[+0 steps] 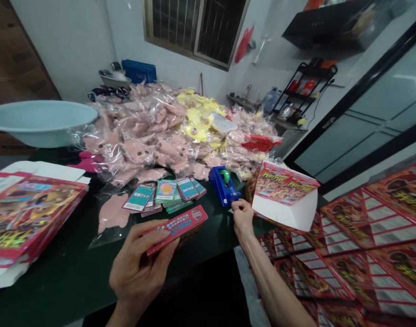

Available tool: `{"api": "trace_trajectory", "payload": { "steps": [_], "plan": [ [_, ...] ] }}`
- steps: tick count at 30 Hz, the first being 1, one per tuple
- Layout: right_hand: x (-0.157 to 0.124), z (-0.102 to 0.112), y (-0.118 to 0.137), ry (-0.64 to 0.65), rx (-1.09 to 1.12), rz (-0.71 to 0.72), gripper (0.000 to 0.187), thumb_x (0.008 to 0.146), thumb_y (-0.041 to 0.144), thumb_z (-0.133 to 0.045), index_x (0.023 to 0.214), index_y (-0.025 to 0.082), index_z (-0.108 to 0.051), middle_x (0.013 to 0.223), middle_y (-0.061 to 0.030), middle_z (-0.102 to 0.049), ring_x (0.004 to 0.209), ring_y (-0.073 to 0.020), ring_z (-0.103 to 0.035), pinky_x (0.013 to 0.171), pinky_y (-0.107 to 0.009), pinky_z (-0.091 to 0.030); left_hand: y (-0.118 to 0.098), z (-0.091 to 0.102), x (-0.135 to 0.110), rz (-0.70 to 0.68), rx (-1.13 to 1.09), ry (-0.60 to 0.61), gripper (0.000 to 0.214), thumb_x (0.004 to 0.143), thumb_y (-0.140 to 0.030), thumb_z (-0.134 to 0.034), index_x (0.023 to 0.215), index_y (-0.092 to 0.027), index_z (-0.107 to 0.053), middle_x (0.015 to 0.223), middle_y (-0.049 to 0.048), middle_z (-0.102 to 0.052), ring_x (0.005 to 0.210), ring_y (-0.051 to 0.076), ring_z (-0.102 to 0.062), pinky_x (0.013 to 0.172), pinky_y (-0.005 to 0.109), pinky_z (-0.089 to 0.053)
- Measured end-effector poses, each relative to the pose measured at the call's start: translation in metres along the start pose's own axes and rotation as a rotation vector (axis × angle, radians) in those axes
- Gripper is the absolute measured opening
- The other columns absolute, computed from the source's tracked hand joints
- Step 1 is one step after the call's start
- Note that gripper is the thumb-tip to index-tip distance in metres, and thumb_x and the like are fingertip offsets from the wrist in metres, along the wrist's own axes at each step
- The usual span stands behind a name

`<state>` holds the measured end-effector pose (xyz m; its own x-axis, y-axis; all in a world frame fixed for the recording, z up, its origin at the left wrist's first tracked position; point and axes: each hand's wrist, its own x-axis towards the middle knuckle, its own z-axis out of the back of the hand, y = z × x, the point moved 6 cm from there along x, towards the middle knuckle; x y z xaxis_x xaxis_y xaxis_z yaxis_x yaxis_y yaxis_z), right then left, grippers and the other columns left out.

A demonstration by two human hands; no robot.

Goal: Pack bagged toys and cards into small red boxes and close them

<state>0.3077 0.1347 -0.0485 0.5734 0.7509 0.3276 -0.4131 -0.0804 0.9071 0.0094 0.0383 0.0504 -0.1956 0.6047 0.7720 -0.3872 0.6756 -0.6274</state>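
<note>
My left hand grips a small red box low over the dark table, fingers wrapped round its near end. My right hand reaches forward in a pinch at the front of a blue tape dispenser with a green roll; what the fingertips hold is too small to make out. Small stacks of teal cards lie fanned just beyond the red box. A flat pink toy in a clear bag lies to the left of the cards.
A big heap of bagged pink and yellow toys fills the table's far side. A pale blue basin stands at the left. Flat red cartons lie at the left; an open red-and-white carton and more red boxes at the right.
</note>
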Motion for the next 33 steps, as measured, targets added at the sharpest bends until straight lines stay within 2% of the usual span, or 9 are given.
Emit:
{"api": "trace_trajectory", "payload": {
  "steps": [4,7,9,13,16,19,24,28,33],
  "plan": [
    [-0.014,0.007,0.015,-0.071,-0.106,0.036,0.019,0.065,0.029,-0.057,0.051,0.018,-0.05,0.092,-0.0094,-0.047,0.094,-0.0243,-0.045,0.09,-0.046,-0.034,0.0,0.0,0.0,0.014,-0.003,0.002,0.031,0.066,-0.005,-0.071,0.091,-0.021,-0.06,0.093,0.0021,-0.064,0.079,0.015,-0.063,0.065,0.026,-0.054],
    [-0.038,0.022,0.046,-0.029,-0.116,0.076,0.017,0.07,0.031,-0.058,0.059,0.018,-0.056,0.087,-0.0076,-0.05,0.092,-0.0232,-0.048,0.086,-0.043,-0.038,0.0,0.0,0.001,0.021,-0.025,0.013,0.031,0.067,-0.004,-0.07,0.091,-0.021,-0.059,0.092,0.0019,-0.064,0.08,0.015,-0.063,0.066,0.027,-0.054],
    [-0.06,0.028,0.077,0.113,-0.07,0.09,0.018,0.076,0.034,-0.057,0.067,0.018,-0.059,0.075,-0.0034,-0.054,0.075,-0.0178,-0.053,0.072,-0.033,-0.043,-0.001,-0.001,0.001,0.019,-0.038,0.018,0.032,0.068,-0.003,-0.069,0.092,-0.021,-0.058,0.093,0.0021,-0.063,0.082,0.015,-0.063,0.068,0.027,-0.054],
    [-0.111,0.011,0.138,0.611,0.26,-0.068,0.019,0.084,0.033,-0.056,0.073,0.018,-0.058,0.052,0.0043,-0.051,0.048,-0.0086,-0.046,0.048,-0.02,-0.037,-0.001,-0.001,0.001,0.021,-0.059,0.015,0.033,0.068,-0.002,-0.069,0.092,-0.021,-0.057,0.093,0.0021,-0.063,0.084,0.015,-0.063,0.069,0.027,-0.053],
    [-0.136,-0.008,0.163,0.769,0.54,-0.234,0.021,0.083,0.033,-0.059,0.07,0.017,-0.057,0.05,0.0058,-0.048,0.043,-0.0054,-0.042,0.044,-0.018,-0.034,-0.001,-0.002,0.0,0.031,-0.081,0.021,0.031,0.07,-0.004,-0.069,0.093,-0.021,-0.057,0.093,0.0019,-0.062,0.083,0.014,-0.062,0.07,0.026,-0.051],
    [-0.14,-0.021,0.166,0.738,0.695,-0.37,0.025,0.078,0.034,-0.065,0.065,0.015,-0.056,0.05,0.0061,-0.047,0.04,-0.0039,-0.04,0.04,-0.016,-0.032,0.0,-0.002,-0.002,0.058,-0.115,0.019,0.032,0.071,-0.007,-0.069,0.098,-0.021,-0.056,0.09,0.0011,-0.061,0.079,0.013,-0.061,0.069,0.025,-0.05],
    [-0.138,-0.025,0.161,0.678,0.76,-0.51,0.029,0.068,0.034,-0.074,0.059,0.014,-0.055,0.05,0.0055,-0.049,0.038,-0.0039,-0.041,0.036,-0.016,-0.034,-0.003,-0.003,-0.002,0.065,-0.136,0.068,0.032,0.072,-0.009,-0.068,0.1,-0.02,-0.056,0.087,0.0015,-0.061,0.075,0.013,-0.059,0.065,0.024,-0.049],
    [-0.139,-0.023,0.164,0.656,0.756,-0.552,0.029,0.064,0.034,-0.076,0.058,0.014,-0.056,0.05,0.0052,-0.05,0.037,-0.0041,-0.042,0.033,-0.016,-0.036,-0.011,-0.002,0.004,-0.074,-0.096,0.139,0.033,0.076,-0.008,-0.064,0.105,-0.021,-0.056,0.087,0.0019,-0.06,0.076,0.013,-0.058,0.064,0.024,-0.05],
    [-0.137,-0.025,0.167,0.643,0.712,-0.564,0.032,0.058,0.036,-0.079,0.055,0.014,-0.056,0.048,0.0049,-0.051,0.035,-0.0052,-0.043,0.03,-0.017,-0.037,-0.014,-0.007,0.008,-0.212,0.059,0.346,0.035,0.084,-0.01,-0.053,0.115,-0.025,-0.056,0.089,0.0033,-0.05,0.075,0.011,-0.054,0.061,0.021,-0.048]
  ]
}}
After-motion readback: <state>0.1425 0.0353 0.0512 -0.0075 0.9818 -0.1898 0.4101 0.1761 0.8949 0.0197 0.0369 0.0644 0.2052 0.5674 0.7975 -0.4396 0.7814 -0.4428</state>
